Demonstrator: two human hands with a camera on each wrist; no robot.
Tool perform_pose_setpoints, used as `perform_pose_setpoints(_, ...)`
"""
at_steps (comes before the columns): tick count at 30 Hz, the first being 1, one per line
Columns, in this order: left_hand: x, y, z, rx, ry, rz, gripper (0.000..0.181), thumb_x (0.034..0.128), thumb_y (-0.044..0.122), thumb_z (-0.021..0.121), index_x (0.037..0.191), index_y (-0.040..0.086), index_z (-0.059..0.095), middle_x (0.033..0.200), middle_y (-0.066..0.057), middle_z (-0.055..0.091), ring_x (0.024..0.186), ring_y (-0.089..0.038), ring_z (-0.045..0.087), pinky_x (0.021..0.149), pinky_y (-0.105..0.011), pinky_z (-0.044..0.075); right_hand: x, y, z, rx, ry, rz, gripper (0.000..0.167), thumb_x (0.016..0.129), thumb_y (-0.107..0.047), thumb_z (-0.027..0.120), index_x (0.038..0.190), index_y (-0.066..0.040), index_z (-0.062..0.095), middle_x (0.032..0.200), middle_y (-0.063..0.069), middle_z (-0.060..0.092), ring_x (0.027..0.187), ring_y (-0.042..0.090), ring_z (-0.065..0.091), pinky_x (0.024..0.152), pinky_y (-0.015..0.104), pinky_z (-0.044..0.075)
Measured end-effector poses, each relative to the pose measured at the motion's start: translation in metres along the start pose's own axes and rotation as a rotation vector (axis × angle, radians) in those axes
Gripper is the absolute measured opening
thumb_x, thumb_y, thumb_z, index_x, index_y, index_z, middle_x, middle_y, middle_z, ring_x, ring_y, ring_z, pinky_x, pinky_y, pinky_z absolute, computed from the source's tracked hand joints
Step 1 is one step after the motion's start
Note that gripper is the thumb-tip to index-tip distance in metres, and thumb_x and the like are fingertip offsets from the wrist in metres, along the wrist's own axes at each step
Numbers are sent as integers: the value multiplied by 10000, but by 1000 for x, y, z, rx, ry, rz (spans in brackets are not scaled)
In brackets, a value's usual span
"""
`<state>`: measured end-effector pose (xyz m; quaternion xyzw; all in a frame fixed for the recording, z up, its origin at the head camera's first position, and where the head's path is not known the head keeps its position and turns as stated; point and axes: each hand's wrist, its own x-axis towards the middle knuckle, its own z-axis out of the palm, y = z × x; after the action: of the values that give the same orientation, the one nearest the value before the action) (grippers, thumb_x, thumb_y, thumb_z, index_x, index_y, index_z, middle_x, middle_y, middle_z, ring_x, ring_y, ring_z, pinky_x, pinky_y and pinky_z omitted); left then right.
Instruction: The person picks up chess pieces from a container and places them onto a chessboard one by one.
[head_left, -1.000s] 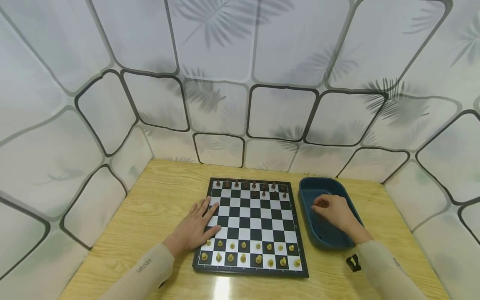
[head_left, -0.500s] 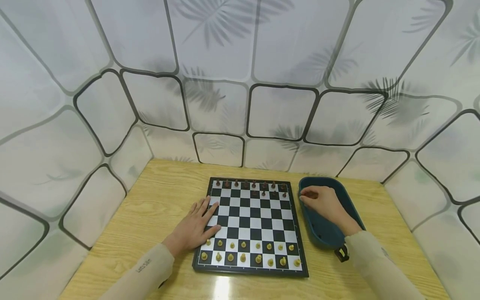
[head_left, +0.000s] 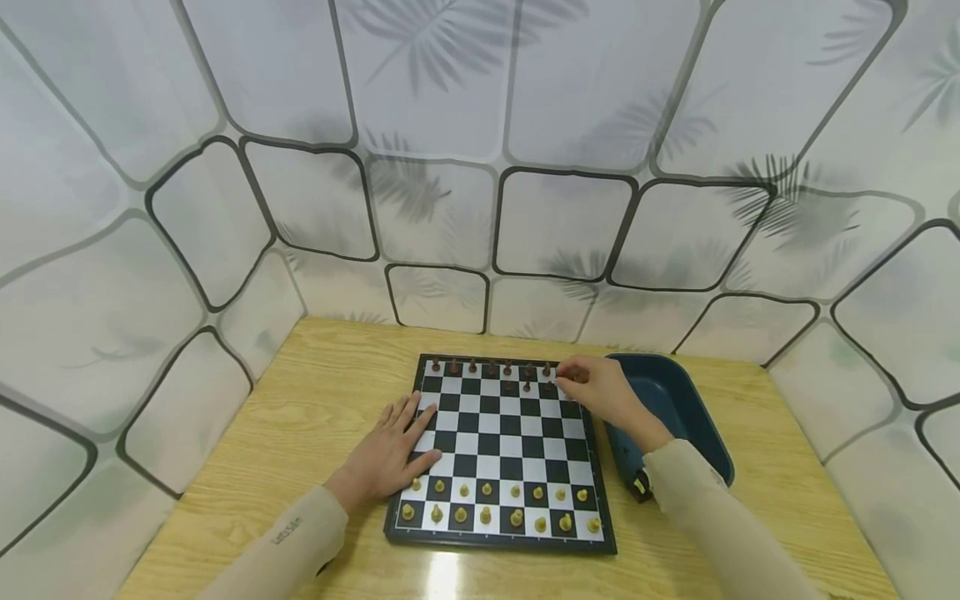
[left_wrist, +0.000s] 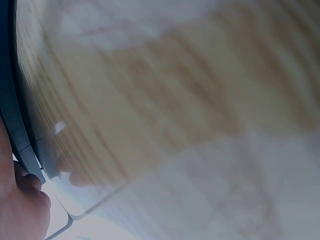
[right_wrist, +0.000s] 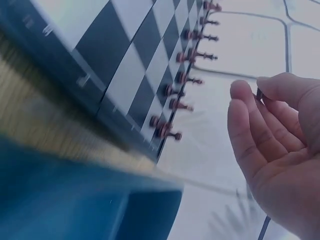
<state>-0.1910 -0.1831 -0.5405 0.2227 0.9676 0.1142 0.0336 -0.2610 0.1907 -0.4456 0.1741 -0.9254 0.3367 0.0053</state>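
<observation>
A chessboard lies on the table, yellow chess pieces in two rows on its near side. Dark red chess pieces line its far row, with a few more one row nearer. Spread fingers of my left hand rest on the board's left edge. Over the far right corner of the board, my right hand pinches a small dark chess piece between thumb and fingertips; its kind is hidden. In the right wrist view, that hand is apart from the standing red pieces.
A blue plastic bin stands right of the board, under the right forearm. The wooden table meets patterned fabric walls at the back and sides.
My right hand has moved left and slightly away from me, out of the blue bin to the board's far right corner. The left hand has stayed still.
</observation>
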Motion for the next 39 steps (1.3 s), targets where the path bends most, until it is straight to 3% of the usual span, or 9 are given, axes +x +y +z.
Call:
perform_pose_setpoints(12,-2,2,-2,52,32,2,827,1061,676,380,1679,134,292,1749,-227,172,1629,-430,164,1334,-585,147,29,-22,35,-60,-13,-63,184,1003,-186,730,1131,-68,790,991,49,789,830,174,706,679,345,573)
perform_pose_setpoints(19,-1,2,-1,61,33,8,827,1062,680,368,1681,138,286,1752,-222,166,1632,-423,159,1336,-581,145,40,-36,51,-44,-46,-20,209,1020,-181,700,1180,-80,787,1131,72,782,1000,233,720,859,437,611)
perform_pose_setpoints(24,-1,2,-1,57,31,5,829,1062,682,367,1682,138,286,1753,-220,166,1634,-417,156,1338,-573,143,47,-41,59,-59,-66,-13,215,1023,-173,684,1185,-78,788,1173,86,776,1057,267,710,910,473,602)
perform_pose_setpoints(39,-1,2,-1,49,22,-2,831,1060,685,367,1681,137,289,1754,-218,160,1634,-413,162,1339,-567,147,60,-43,83,-79,-70,-25,169,994,-99,708,1127,-49,801,1110,102,793,1044,279,732,896,452,617)
